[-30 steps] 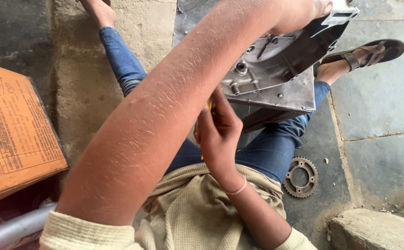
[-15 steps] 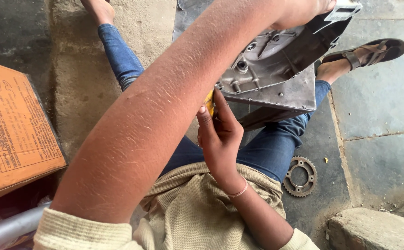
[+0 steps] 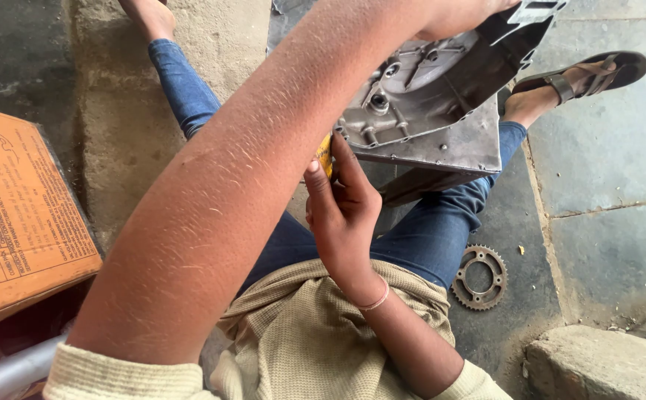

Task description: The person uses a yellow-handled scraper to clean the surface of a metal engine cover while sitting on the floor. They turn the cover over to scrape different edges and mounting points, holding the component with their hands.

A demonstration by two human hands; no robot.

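A grey cast-metal engine cover [image 3: 427, 111] rests tilted on my lap, hollow side up. My left hand [image 3: 456, 15] grips its top edge, mostly cut off by the frame, and my left forearm crosses the whole view. My right hand [image 3: 345, 215] is shut on a small yellow object [image 3: 325, 154], held against the cover's lower-left edge; most of that object is hidden by my fingers and forearm.
A toothed metal sprocket [image 3: 478, 278] lies on the stone floor by my right thigh. An orange cardboard box [image 3: 19, 215] sits at the left, with a silver tube [image 3: 12, 370] below it. A stone block [image 3: 604, 363] is at the bottom right. My sandalled foot [image 3: 590, 74] is stretched out at the top right.
My right hand has shifted slightly at the cover's lower-left edge, and the yellow object shows a little more. The cover and my left arm have hardly moved.
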